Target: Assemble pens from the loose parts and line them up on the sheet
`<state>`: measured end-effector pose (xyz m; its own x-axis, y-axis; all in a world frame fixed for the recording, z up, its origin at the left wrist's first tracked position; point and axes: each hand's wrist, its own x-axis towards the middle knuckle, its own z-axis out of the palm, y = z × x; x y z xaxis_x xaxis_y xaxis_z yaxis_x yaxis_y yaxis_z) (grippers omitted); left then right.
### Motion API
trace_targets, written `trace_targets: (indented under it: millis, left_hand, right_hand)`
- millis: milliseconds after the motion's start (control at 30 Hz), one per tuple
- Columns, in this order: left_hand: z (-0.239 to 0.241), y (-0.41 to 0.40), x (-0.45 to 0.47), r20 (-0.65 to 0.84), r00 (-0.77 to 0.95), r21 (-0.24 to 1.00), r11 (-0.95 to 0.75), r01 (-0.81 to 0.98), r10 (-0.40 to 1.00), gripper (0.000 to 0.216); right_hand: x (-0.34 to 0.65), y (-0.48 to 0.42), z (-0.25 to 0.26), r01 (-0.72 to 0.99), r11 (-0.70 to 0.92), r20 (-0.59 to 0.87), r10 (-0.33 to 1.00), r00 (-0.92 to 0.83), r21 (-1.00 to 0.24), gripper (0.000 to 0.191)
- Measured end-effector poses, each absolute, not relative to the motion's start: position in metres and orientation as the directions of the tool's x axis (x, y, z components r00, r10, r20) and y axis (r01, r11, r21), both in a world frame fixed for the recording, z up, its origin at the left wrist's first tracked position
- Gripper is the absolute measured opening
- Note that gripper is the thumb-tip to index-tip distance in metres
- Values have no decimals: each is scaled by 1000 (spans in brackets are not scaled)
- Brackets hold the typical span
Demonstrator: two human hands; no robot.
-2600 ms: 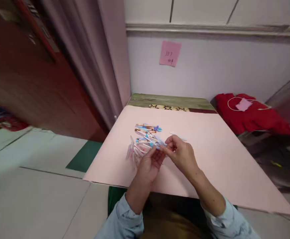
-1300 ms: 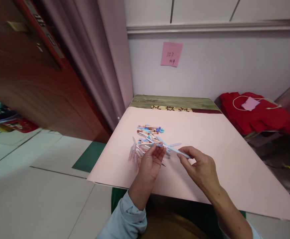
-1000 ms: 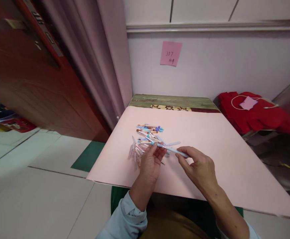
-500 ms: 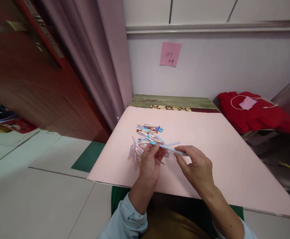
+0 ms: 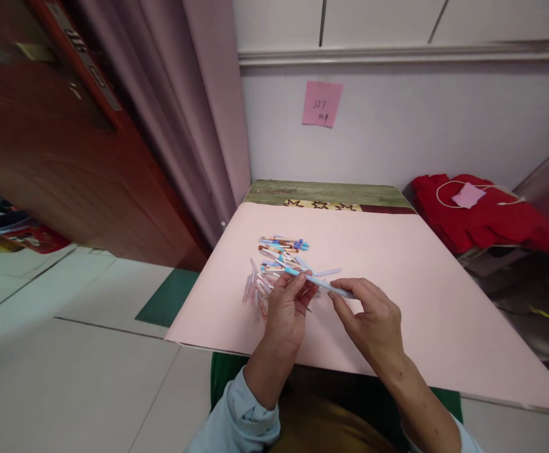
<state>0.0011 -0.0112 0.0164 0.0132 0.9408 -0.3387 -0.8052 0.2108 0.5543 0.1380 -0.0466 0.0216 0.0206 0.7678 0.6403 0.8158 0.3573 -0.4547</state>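
A slim pale-blue pen [image 5: 320, 284] lies slanted between my two hands above a pink sheet [image 5: 397, 289]. My left hand [image 5: 287, 308] pinches its left end with closed fingers. My right hand [image 5: 371, 318] grips the right end between thumb and fingertips. Just beyond my left hand lies a loose heap of several pens and pen parts [image 5: 277, 261], blue, orange and clear. One clear tube [image 5: 328, 273] rests alone on the sheet right of the heap.
The pink sheet covers a small table with a green patterned far edge [image 5: 326, 192] against a white wall. A pink note [image 5: 322, 104] hangs on the wall. Red cloth with a white cable [image 5: 482, 214] sits at the right. A dark red door [image 5: 43, 126] and curtain stand at the left.
My right hand has drawn back in towards my left, from stretched out to the right to close beside it. The pen stays held at both ends; the heap has not moved.
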Motion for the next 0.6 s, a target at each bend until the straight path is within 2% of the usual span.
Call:
trace_targets:
  millis: [233, 600]
  left_hand:
    - [16, -13, 3, -375, 42, 524, 249, -815, 926, 23]
    - [16, -16, 10, -383, 27, 571, 260, -778, 923, 27]
  right_hand:
    - [135, -48, 20, 811, 339, 640, 767, 55, -477, 11]
    - [133, -46, 11, 755, 268, 546, 827, 138, -598, 17]
